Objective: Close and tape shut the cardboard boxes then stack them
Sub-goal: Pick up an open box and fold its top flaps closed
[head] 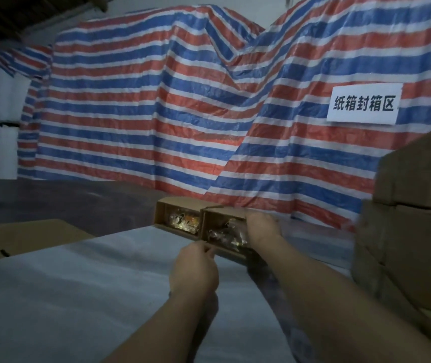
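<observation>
Two small open brown cardboard boxes sit side by side at the middle of the frame, on a pale bluish-white sheet covering the table point(78, 279). The left-hand open box point(180, 218) lies further back and shows glinting wrapped items inside; the right-hand open box point(225, 231) touches it and also holds shiny wrapped contents.

The left hand point(194, 268) is below and slightly left of the right-hand box, at its near edge. Its fingers are curled, with the fingertips point(206, 251) drawn together at the box's front rim; whether they actually pinch a flap or only touch it cannot be told in the dim light. The right hand point(261, 226) reaches further up the frame and rests over the right end of the same box, fingers bent down over its far right corner and top flap, seemingly gripping that edge. So the box lies between the two hands, the left at its near side and the right at its far right end.

At the right edge of the frame rises a stack of closed brown cardboard boxes point(413, 231), near the right forearm. A flat brown cardboard sheet point(25, 239) lies at the lower left middle. Behind everything hangs a red, white and blue striped tarpaulin point(156, 113), carrying a white paper sign with black characters point(364, 104) at the upper right.
</observation>
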